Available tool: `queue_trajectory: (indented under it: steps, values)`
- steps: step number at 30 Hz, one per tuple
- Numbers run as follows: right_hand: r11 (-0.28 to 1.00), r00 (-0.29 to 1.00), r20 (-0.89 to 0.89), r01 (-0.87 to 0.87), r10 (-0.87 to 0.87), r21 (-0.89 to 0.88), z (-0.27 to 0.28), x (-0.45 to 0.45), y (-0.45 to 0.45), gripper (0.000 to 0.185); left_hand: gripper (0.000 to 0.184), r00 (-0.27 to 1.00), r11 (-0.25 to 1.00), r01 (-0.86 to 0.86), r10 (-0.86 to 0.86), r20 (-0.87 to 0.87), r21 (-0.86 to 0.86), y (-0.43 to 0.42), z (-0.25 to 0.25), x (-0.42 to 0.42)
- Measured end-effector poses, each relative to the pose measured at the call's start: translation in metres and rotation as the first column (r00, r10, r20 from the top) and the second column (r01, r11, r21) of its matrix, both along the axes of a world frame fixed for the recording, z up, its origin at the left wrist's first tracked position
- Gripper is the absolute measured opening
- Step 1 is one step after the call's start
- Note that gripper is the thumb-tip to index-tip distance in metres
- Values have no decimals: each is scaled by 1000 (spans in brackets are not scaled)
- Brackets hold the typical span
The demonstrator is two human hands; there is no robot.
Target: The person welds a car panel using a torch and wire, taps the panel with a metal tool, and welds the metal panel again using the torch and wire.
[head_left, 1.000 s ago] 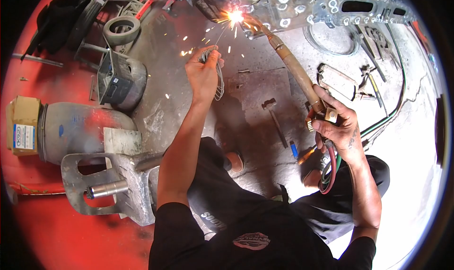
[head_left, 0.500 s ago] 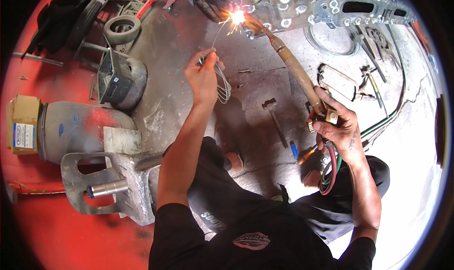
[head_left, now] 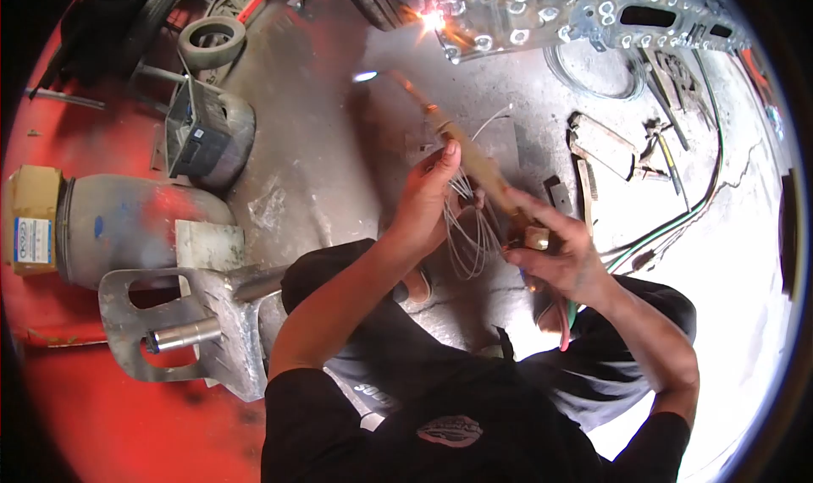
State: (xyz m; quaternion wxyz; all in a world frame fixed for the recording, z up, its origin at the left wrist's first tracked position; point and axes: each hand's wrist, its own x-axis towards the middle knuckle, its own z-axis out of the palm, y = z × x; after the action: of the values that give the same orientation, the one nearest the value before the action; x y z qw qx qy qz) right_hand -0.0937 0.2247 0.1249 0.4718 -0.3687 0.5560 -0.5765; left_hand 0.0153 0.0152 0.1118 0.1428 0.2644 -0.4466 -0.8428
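A gas welding torch (head_left: 478,163) slants up and left, with a small bright flame (head_left: 366,77) at its tip. My right hand (head_left: 555,242) is closed around its valve end, where red and green hoses (head_left: 566,318) hang down. My left hand (head_left: 432,191) grips a loose coil of thin wire (head_left: 474,244) right beside the torch body; whether it also touches the torch I cannot tell. The flame is apart from the spot-marked metal panel (head_left: 542,17), where one spot (head_left: 434,19) at the lower left glows orange.
A wire coil (head_left: 597,89), a wire brush (head_left: 588,197) and a hammer (head_left: 665,157) lie on the floor at right. Hoses (head_left: 677,229) run behind them. At left are a grey drum (head_left: 144,237), a cardboard box (head_left: 34,204), a plastic chair (head_left: 246,339) and a tire (head_left: 212,43).
The torch has swung down and left, away from the panel, and the sparks there have shrunk to a glow. My left hand with the wire has come down and right, to the torch.
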Motion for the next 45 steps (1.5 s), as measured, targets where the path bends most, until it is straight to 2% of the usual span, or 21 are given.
queue_trajectory:
  steps: [1,2,4,5,6,7,8,10,12,14,15,17,20,23,26,28,30,32,35,42,45]
  values:
    - [998,997,40,-65,65,4,4,2,-9,73,40,999,999,40,-41,-23,-19,0,5,3]
    - [992,988,89,-130,128,11,4,1,-16,72,40,995,998,-38,43,94,-49,2,13,7]
    - [993,994,-74,-86,80,-86,-41,-14,-33,70,38,980,990,-65,87,181,-125,-21,0,16]
    - [992,995,15,-93,95,-86,-47,-32,-43,68,37,968,985,-75,109,228,-157,-31,-10,23]
    - [997,983,182,27,-40,75,-59,-49,-55,62,36,963,977,-111,150,222,-180,-38,-12,28]
    - [979,987,46,145,-153,141,-99,-68,-63,53,34,957,967,-149,193,218,-204,-43,-9,32]
    - [988,989,14,144,-145,51,-167,-90,-60,44,33,951,954,-185,235,204,-235,-49,-7,35]
    - [853,871,-484,188,85,488,-244,-78,-60,37,31,952,954,-194,240,191,-230,-62,-6,44]
    - [755,703,-614,167,359,634,-335,-45,-50,41,30,932,950,-215,269,242,-227,-61,-2,49]
    - [763,609,-679,179,411,622,-403,7,-48,44,29,913,952,-233,285,292,-200,-60,-4,52]
    - [693,659,-679,324,323,644,-434,33,-60,43,29,903,949,-251,301,308,-192,-60,-6,54]
    - [759,488,-859,497,156,420,-439,50,-70,54,30,904,962,-228,266,335,-149,-60,-11,59]
    - [707,598,-799,589,-56,391,-455,36,-73,46,33,892,973,-171,220,394,-156,-61,-14,61]
    - [814,642,-766,469,-47,343,-392,-12,-79,28,35,907,980,-151,190,375,-130,-60,-19,60]
    - [907,668,-723,396,-176,145,-284,-42,-88,25,37,909,979,-149,190,372,-137,-58,-19,58]
    - [948,505,-854,315,-128,44,-213,-65,-105,23,37,894,977,-139,193,404,-159,-55,-12,57]
    - [947,491,-825,281,-279,-153,-172,-90,-122,22,37,913,977,-123,181,366,-175,-58,-24,59]
    - [923,240,-901,229,-363,-311,-126,-111,-140,23,36,918,974,-122,185,352,-193,-57,-26,59]
    - [910,48,-921,183,-386,-372,-93,-140,-154,25,34,912,968,-136,205,356,-210,-51,-23,55]
    - [925,-195,-928,154,-317,-348,-63,-174,-167,28,31,915,974,-109,176,362,-196,-52,-21,53]
    - [928,-197,-946,222,-257,-298,-65,-171,-168,28,31,924,978,-141,186,334,-156,-51,-22,52]
